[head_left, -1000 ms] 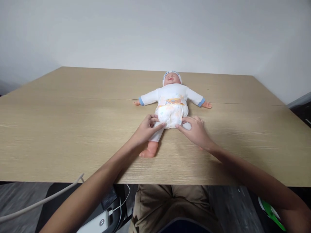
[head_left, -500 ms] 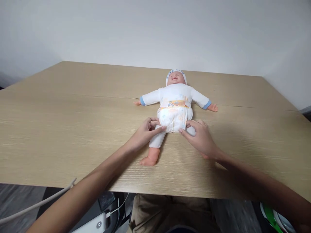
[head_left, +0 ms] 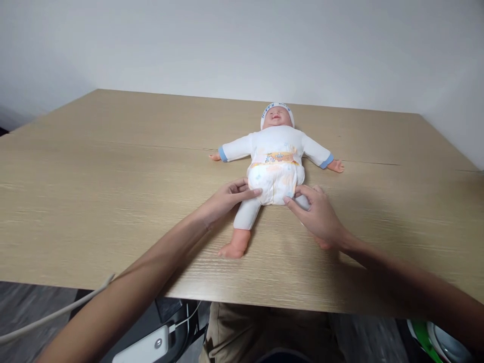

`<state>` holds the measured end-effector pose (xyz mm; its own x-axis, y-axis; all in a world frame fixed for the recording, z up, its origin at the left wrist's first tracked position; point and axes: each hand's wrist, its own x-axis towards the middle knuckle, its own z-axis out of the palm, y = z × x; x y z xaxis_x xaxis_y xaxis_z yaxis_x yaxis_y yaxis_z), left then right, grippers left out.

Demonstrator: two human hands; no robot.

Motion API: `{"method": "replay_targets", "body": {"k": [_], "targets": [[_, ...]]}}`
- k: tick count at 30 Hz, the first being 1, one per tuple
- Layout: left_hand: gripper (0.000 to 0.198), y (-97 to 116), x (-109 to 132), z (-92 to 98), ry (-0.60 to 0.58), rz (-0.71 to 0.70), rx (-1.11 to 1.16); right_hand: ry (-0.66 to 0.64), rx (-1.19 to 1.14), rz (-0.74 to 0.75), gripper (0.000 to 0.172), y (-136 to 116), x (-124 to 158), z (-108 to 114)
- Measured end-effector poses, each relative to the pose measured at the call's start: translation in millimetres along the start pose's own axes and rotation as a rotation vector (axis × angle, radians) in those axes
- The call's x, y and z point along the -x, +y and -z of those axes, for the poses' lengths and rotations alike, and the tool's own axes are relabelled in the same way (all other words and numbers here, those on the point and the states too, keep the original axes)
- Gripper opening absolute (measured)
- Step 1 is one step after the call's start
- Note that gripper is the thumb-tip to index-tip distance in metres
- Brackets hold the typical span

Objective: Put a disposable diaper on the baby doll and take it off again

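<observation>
A baby doll (head_left: 278, 138) in a white outfit with blue cuffs and a lettered cap lies on its back, arms spread, head at the far side. Around its hips is a white diaper (head_left: 274, 181) with an orange printed waistband. My left hand (head_left: 230, 199) grips the diaper's left leg edge, thumb on the front and fingers at the hip. At the other leg edge, my right hand (head_left: 315, 209) pinches the diaper between thumb and fingers. That hand covers most of the doll's leg on its side; only part of the foot (head_left: 321, 243) shows.
The doll lies on a wooden table (head_left: 132, 186) that runs back to a pale wall (head_left: 242, 50). Below the front edge are a white power strip (head_left: 145, 345) with a cable, a pale cord (head_left: 56, 317), and a green-and-white object (head_left: 427, 335) at lower right.
My left hand has shifted slightly up along the diaper's leg edge. My right hand stays at its edge. The whole view has shifted a little.
</observation>
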<state>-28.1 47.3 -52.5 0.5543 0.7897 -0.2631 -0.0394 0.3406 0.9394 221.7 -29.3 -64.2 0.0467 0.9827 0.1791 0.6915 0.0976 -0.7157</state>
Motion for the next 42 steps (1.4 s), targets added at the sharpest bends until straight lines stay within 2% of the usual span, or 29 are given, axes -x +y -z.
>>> {"method": "replay_targets", "body": {"k": [4, 7, 10, 16, 19, 22, 25, 30, 34, 38, 42], "targets": [[0.044, -6, 2, 2.6, 0.024, 0.002, 0.055, -0.008, -0.076, -0.027, 0.023, 1, 0, 1], [0.047, -17, 6, -0.2, 0.112, -0.066, 0.02, -0.015, -0.07, -0.01, 0.023, 1, 1, 2], [0.047, -27, 13, -6.8, 0.225, -0.184, -0.123, -0.036, -0.024, 0.029, 0.025, -1, 1, 2], [0.038, -27, 19, -15.3, 0.263, -0.278, -0.455, -0.038, 0.097, 0.042, 0.025, -3, 1, -2], [0.038, -17, 15, -16.8, 0.231, -0.24, -0.488, -0.049, 0.107, 0.038, 0.025, -3, 2, -3], [0.045, -5, 7, -15.5, 0.139, -0.128, -0.335, -0.05, 0.086, 0.024, 0.023, -5, 2, -4], [0.044, 3, 0, -10.4, 0.068, -0.032, -0.183, -0.056, 0.031, -0.013, 0.028, -5, 0, -2], [0.046, 3, -2, -2.7, 0.028, -0.031, -0.077, -0.144, -0.204, -0.067, 0.029, 3, -8, 6], [0.051, -2, 1, -5.5, 0.04, -0.128, -0.263, -0.156, -0.2, -0.086, 0.033, 7, -9, 6], [0.039, -7, 0, -11.0, 0.081, -0.246, -0.469, -0.096, -0.103, -0.05, 0.027, -1, -4, 3], [0.043, -7, -2, -11.0, 0.099, -0.137, -0.375, -0.084, -0.104, -0.039, 0.023, -8, -2, 1]]}}
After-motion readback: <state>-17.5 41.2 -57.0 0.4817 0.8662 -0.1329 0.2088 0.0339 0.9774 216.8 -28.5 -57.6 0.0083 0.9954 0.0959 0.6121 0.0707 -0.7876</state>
